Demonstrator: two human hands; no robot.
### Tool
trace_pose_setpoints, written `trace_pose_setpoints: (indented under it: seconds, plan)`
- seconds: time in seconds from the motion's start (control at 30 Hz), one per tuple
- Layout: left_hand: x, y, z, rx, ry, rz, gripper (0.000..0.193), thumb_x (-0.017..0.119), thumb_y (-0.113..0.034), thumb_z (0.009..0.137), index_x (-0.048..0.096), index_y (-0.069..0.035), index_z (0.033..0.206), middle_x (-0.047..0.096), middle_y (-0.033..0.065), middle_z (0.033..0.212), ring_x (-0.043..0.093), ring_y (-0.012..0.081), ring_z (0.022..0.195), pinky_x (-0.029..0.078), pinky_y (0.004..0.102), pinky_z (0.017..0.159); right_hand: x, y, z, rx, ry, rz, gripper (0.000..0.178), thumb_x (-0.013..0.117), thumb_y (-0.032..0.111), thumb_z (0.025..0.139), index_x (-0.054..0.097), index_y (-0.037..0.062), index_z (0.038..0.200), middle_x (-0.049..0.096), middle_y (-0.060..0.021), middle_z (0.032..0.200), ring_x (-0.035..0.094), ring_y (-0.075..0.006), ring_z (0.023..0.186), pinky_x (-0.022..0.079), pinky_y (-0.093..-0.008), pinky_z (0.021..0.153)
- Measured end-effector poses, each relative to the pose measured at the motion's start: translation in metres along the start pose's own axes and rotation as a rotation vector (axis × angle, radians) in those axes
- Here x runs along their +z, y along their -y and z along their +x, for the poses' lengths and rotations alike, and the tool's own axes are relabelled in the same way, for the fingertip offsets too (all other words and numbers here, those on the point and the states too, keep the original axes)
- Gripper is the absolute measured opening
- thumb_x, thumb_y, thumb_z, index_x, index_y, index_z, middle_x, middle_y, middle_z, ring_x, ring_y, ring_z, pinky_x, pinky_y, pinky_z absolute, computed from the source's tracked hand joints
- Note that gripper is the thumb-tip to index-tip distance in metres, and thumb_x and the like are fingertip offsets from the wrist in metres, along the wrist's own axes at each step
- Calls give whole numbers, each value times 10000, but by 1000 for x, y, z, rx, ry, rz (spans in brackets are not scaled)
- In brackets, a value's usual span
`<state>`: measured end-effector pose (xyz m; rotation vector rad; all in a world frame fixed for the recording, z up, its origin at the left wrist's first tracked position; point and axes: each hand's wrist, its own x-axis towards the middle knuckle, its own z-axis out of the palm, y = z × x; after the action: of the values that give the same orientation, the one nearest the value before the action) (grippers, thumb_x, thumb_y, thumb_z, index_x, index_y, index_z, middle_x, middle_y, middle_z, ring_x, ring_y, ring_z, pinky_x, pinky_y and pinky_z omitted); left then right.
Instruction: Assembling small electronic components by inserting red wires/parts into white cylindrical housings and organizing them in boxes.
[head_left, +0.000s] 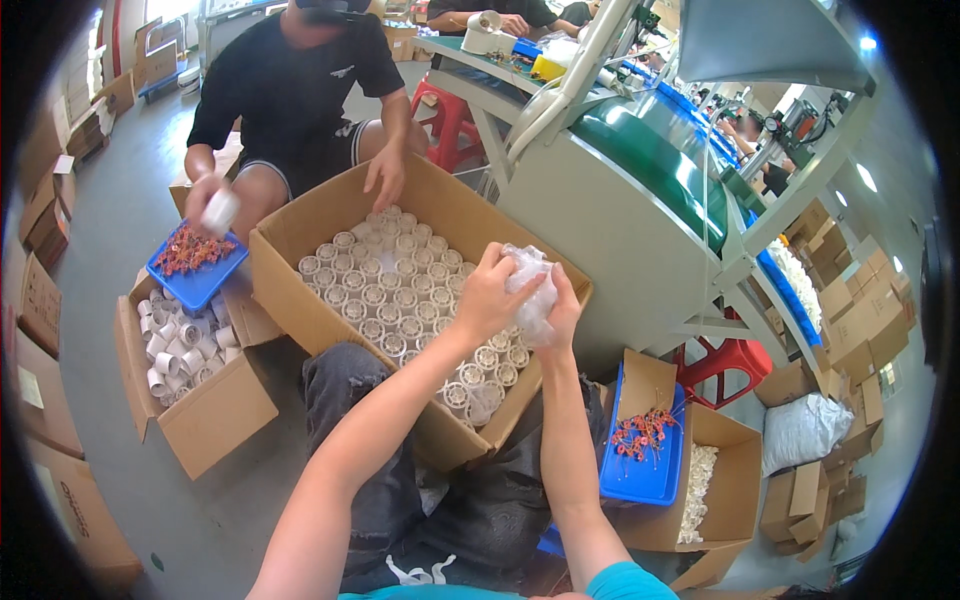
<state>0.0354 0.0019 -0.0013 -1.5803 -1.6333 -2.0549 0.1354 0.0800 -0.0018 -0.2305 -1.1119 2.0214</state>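
Note:
Both of my hands hold a crumpled clear plastic bag above the right side of a large cardboard box. My left hand is closed on the bag's left side, and my right hand grips it from the right. Something whitish shows through the plastic, but I cannot make out what. Below, the box holds rows of round white plastic parts with patterned ends, some under clear film. Its near edge is at my knees.
A co-worker sits across the box, holding a white part over a blue tray of red pieces. Left is a carton of white cups. On my right are another blue tray, a carton and a conveyor frame.

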Motion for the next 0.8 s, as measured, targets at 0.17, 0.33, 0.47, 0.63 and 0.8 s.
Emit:
trace_pose_setpoints:
  seconds: [0.17, 0.33, 0.47, 0.63, 0.8]
  plan:
    - [7, 4, -8, 85, 1, 400, 234, 632, -233, 892, 597, -8, 942, 524, 150, 1056, 493, 329, 1030, 383, 460, 870, 9, -15, -3, 30, -129, -72, 287, 637, 362, 965, 626, 76, 987, 626, 3, 903, 592, -97, 805, 488, -279, 714]
    - [15, 4, -2, -29, -47, 441, 355, 650, -212, 859, 507, 22, 1085, 447, 209, 1133, 444, 353, 1079, 364, 459, 909, 8, -11, 8, 36, -253, -30, 198, 685, 246, 934, 650, 52, 917, 633, -3, 833, 614, -108, 725, 494, -267, 648]
    - [7, 21, 12, -199, -76, 226, 529, 709, -202, 783, 449, 39, 1175, 425, 203, 1158, 430, 330, 1109, 377, 419, 957, 3, -9, 22, 141, -246, -11, 72, 675, 91, 887, 666, 25, 859, 647, -22, 773, 628, -132, 645, 497, -270, 577]
    - [-25, -2, 30, -184, -213, 224, 595, 740, -170, 747, 447, 18, 1229, 422, 151, 1187, 433, 275, 1151, 386, 403, 1011, -19, -42, 28, 194, 112, -986, 108, 658, 51, 778, 663, -40, 838, 690, -148, 815, 677, -256, 739, 536, -366, 668]
    - [-99, -95, -11, -255, 160, -53, 738, 712, -123, 724, 372, -22, 1371, 382, 110, 1376, 389, 239, 1294, 335, 389, 1047, -25, -98, -31, 601, 1002, -2148, 263, 625, 78, 734, 718, 3, 969, 706, -193, 982, 676, -334, 1001, 548, -424, 785]
